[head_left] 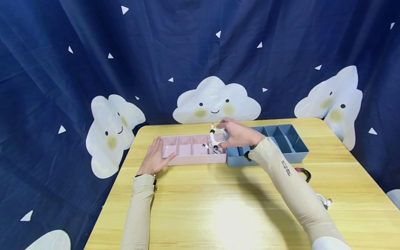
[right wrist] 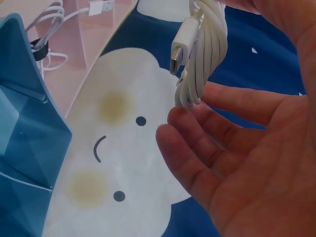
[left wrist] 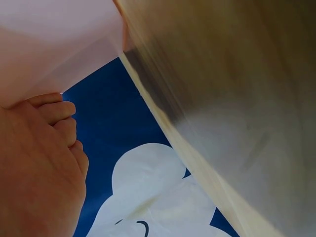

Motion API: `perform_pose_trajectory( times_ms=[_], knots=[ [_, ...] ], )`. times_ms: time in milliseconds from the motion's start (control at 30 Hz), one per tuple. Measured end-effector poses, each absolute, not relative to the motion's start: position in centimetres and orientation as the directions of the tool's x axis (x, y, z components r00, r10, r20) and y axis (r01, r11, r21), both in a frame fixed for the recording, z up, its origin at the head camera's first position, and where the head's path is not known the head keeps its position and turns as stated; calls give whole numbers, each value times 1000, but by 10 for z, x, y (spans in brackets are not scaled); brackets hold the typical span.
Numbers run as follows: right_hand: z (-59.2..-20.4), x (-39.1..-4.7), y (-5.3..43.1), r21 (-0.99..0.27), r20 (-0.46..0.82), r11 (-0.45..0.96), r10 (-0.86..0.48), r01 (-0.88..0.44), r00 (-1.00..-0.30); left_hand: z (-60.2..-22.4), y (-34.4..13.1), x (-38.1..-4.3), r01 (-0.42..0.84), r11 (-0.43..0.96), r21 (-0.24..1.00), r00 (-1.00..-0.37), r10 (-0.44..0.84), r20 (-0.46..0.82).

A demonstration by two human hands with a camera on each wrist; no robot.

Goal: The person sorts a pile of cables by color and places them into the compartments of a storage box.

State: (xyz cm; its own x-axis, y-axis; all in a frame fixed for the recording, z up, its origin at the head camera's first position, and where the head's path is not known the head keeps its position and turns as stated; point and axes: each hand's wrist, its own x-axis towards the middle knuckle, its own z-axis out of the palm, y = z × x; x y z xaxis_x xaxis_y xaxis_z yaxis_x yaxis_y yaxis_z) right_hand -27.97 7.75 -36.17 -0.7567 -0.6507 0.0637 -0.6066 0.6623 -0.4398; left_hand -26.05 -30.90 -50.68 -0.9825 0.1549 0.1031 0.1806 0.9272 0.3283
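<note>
My right hand [head_left: 239, 133] pinches a coiled white charging cable [right wrist: 211, 47] over the right end of a pink divided box [head_left: 193, 159]. A metal-tipped plug hangs from the coil in the right wrist view, where the lower fingers of that hand are spread below it. Another white cable [right wrist: 101, 7], bundled with a black strap, is at the box's rightmost compartment, its USB plug sticking out to the side. At the box's left end rests my left hand [head_left: 153, 158], fingers extended along the end wall and thumb at the front corner.
A blue divided box [head_left: 265, 159] stands against the right end of the pink one, partly behind my right forearm. On the table to the right lie a black cable with a red strap [head_left: 304, 173] and a white cable [head_left: 323, 200]. A dark blue curtain [head_left: 193, 45] hangs behind.
</note>
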Motion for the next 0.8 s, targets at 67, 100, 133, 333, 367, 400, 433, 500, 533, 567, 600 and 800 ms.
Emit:
perform_pose_trajectory(
  times_ms=[67, 100, 133, 333, 367, 400, 433, 500, 533, 567, 600, 800],
  knots=[
    [-363, -281, 76, -441, 67, 659, -653, -610, -754, -507, -309, -261, 180, 927, 327, -983, 154, 104],
    [-364, -282, 75, -442, 66, 658, -654, -610, -753, -507, -309, -261, 181, 927, 328, -982, 155, 105],
    [-364, -282, 74, -442, 68, 656, -656, -612, -752, -507, -309, -261, 182, 926, 330, -982, 155, 106],
    [-367, -287, 68, -440, 55, 655, -663, -614, -747, -507, -309, -261, 182, 925, 333, -982, 154, 108],
    [-367, -288, 68, -440, 48, 659, -661, -610, -748, -507, -309, -261, 182, 925, 333, -982, 155, 106],
    [-368, -289, 67, -439, 44, 661, -660, -608, -750, -507, -309, -261, 182, 925, 334, -982, 155, 105],
    [-369, -290, 67, -441, 40, 663, -659, -605, -751, -507, -309, -261, 181, 924, 336, -983, 155, 103],
    [-370, -291, 66, -444, 36, 662, -660, -604, -750, -506, -308, -261, 181, 923, 339, -983, 156, 99],
    [-371, -292, 65, -444, 34, 662, -661, -604, -750, -506, -308, -261, 181, 923, 340, -983, 157, 97],
    [-371, -293, 64, -443, 33, 661, -663, -605, -748, -506, -308, -260, 181, 922, 341, -983, 157, 98],
    [-372, -294, 64, -442, 35, 660, -664, -607, -747, -506, -308, -260, 181, 922, 342, -983, 156, 98],
    [-375, -298, 59, -435, 23, 672, -657, -599, -754, -506, -308, -260, 172, 924, 341, -985, 152, 86]
  ],
)
